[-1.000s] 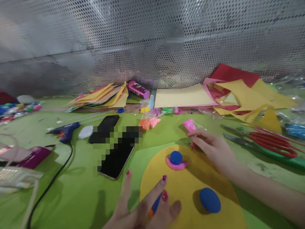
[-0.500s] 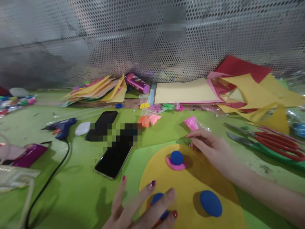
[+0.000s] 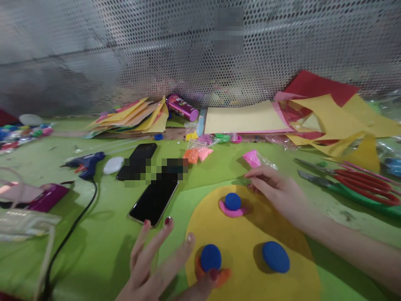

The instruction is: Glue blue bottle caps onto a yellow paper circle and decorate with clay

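Observation:
A large yellow round sheet (image 3: 241, 238) lies in front of me with several blue round pieces on it. At its top, a blue disc (image 3: 233, 201) rests by a curved pink clay strip (image 3: 230, 212). Lower left, another blue disc (image 3: 211, 257) sits against an orange clay strip (image 3: 224, 276). The thumb of my left hand (image 3: 159, 263) overlaps that strip; its other fingers are spread. A third blue disc (image 3: 276, 256) is at the right. Above the sheet's upper edge, my right hand (image 3: 272, 188) has its fingertips pinched together, their contents hidden, close to a pink clay packet (image 3: 252, 159).
Two phones (image 3: 155, 200), a white case (image 3: 113, 165) and a glue gun (image 3: 89, 164) lie to the left. Red-handled scissors (image 3: 363, 182) and a green cutter (image 3: 347, 196) are at the right. Coloured paper (image 3: 247, 118) and a purple tube (image 3: 182, 108) line the perforated metal panel (image 3: 175, 50).
My left hand has moved left, uncovering the lower-left blue disc and the orange strip under it. My right hand stays nearly in place. The view has shifted slightly.

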Demonstrator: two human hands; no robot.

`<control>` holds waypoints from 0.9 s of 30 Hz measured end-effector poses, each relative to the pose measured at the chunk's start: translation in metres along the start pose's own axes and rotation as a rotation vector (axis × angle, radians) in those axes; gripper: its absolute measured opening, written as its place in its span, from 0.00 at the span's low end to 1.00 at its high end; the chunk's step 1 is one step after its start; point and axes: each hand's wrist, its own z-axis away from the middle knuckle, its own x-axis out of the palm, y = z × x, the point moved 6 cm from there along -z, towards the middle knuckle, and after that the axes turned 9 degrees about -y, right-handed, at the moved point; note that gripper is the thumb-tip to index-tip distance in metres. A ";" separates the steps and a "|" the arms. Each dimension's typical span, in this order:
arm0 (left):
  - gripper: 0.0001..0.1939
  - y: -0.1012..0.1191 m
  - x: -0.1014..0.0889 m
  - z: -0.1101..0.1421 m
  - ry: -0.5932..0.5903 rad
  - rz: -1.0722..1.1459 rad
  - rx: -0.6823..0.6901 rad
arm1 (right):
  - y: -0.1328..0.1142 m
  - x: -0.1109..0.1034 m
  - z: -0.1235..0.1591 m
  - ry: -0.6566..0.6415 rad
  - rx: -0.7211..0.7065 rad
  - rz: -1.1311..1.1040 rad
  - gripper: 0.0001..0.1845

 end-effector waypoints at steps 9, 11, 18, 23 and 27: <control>0.14 -0.002 -0.002 0.010 -0.099 -0.024 0.139 | -0.005 -0.002 0.002 0.008 0.011 0.043 0.09; 0.14 -0.003 0.000 0.012 -0.100 -0.048 0.111 | -0.006 -0.002 0.002 0.010 0.013 0.053 0.09; 0.16 -0.003 0.006 0.018 -0.107 -0.162 0.155 | -0.007 -0.001 0.003 0.007 0.024 0.085 0.09; 0.13 -0.003 0.006 0.020 -0.113 -0.191 0.136 | -0.007 -0.002 0.005 0.008 0.029 0.098 0.09; 0.14 -0.001 0.007 0.024 -0.180 -0.223 0.120 | -0.008 -0.002 0.004 0.002 0.028 0.105 0.09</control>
